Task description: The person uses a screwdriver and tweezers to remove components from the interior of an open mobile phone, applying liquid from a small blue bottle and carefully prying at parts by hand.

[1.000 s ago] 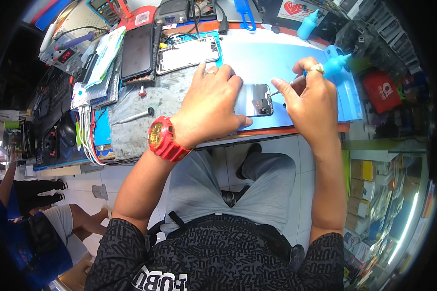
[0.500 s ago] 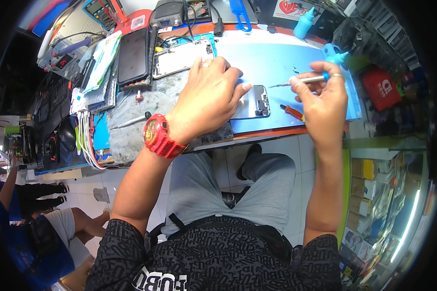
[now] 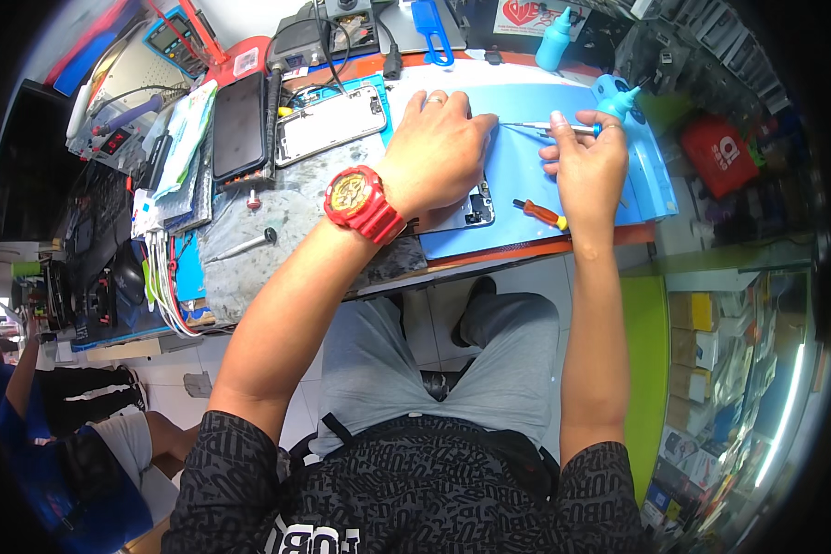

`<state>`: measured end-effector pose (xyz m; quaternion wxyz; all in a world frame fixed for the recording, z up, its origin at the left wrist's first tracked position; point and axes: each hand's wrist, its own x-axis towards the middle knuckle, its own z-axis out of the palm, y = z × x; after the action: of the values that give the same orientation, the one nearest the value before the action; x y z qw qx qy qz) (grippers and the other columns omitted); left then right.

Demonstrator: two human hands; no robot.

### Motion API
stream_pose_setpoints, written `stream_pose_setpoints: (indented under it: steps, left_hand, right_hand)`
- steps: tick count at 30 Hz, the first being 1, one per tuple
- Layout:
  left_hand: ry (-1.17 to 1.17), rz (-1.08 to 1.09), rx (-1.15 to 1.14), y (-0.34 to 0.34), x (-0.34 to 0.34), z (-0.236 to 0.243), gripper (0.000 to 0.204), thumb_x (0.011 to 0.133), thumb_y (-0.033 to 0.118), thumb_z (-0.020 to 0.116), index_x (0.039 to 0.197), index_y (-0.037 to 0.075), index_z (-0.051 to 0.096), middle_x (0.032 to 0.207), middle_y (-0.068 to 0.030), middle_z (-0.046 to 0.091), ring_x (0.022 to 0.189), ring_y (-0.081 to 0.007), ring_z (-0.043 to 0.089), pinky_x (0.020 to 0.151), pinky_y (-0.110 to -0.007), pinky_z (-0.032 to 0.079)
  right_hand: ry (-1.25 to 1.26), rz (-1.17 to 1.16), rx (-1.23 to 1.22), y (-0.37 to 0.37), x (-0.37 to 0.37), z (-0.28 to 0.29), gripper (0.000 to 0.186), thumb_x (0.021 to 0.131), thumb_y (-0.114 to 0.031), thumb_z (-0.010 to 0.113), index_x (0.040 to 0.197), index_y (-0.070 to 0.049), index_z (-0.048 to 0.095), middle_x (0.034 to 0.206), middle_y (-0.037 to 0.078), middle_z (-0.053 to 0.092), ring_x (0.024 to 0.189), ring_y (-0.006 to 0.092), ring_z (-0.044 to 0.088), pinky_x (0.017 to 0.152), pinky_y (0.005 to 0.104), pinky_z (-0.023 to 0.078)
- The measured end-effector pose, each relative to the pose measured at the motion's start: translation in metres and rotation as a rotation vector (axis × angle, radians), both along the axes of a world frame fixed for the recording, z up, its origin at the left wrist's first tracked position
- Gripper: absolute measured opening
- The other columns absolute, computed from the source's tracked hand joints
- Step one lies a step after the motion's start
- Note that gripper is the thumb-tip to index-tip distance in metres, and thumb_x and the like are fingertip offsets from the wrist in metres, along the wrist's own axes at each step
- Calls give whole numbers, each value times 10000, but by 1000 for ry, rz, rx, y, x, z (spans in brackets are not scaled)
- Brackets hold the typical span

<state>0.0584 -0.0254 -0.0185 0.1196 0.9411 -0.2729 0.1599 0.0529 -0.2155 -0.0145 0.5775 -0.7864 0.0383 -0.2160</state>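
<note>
My right hand [image 3: 589, 180] grips a slim precision screwdriver [image 3: 579, 128] with a blue end, holding it above the blue mat [image 3: 526, 171] with its thin tip pointing left. Near that tip is the front of my left hand [image 3: 441, 143], fingers drawn together; whatever they may pinch is too small to make out. A red watch is on the left wrist. Below this hand lies a phone screen assembly [image 3: 476, 212], mostly covered by it, with only its right end showing small parts. Right of it rests a short orange-and-yellow screwdriver [image 3: 540, 214].
Left of the mat lie a white phone frame [image 3: 332, 125], a dark phone [image 3: 240, 125] and another thin screwdriver [image 3: 242, 246]. Light-blue bottles [image 3: 554, 42] stand at the back right. White cables [image 3: 162, 268] hang over the front left edge. A person sits at lower left.
My left hand has moved right and away from me, off the screen assembly's upper edge and toward the screwdriver tip. My right hand has shifted slightly left and farther away with the screwdriver.
</note>
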Motion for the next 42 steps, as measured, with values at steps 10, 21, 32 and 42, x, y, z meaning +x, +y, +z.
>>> stream_pose_setpoints:
  steps: [10,21,32,42]
  left_hand:
    - [-9,50,75,-6,-2,0,357,943,130,550,1272,137,689,1049,-183,616,1062,-368,613,1063,-527,389]
    - [98,-74,-203,35,-49,30,211,895,121,658,1085,37,697,1032,-135,641,1029,-325,622,1103,-524,354]
    - [-28,28,-210,76,-107,1,473,888,329,734,1251,57,602,1198,-132,597,1158,-330,586,1144,-608,304]
    - [-4,47,-214,81,-109,-9,548,885,362,742,1286,29,572,1266,-160,593,1210,-347,572,1168,-620,282]
  right_hand:
    - [-10,-5,-4,-1,-1,1,284,946,-103,722,1109,29,532,810,138,700,637,165,712,514,258,552]
    - [-116,394,-369,-23,-36,49,217,1031,-86,530,1221,16,544,1072,205,690,865,295,709,786,386,543]
    - [178,839,-987,9,-10,42,206,856,-92,718,1057,-48,739,911,167,741,809,307,704,760,396,534]
    - [241,829,-974,17,-7,43,250,859,-145,724,1088,-43,728,984,221,726,930,398,691,843,476,522]
